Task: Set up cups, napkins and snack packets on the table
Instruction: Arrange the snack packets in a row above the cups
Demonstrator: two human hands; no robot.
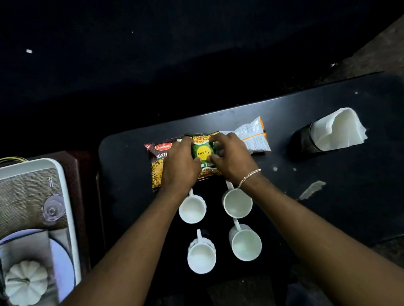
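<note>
Several white cups sit in a square on the dark table (350,186): far left cup (192,209), far right cup (237,203), near left cup (201,256), near right cup (246,245). Beyond them lie three snack packets side by side: a red and yellow one (157,158), a green one (204,152) in the middle, a white and orange one (254,136). My left hand (179,165) and my right hand (232,159) both grip the green packet from either side. A black holder (300,141) with white napkins (336,130) stands at the right.
A white tray (67,193) with a printed place-setting picture sits on a stand left of the table. A scrap of torn paper (312,189) lies on the table right of the cups. The background beyond the table is dark.
</note>
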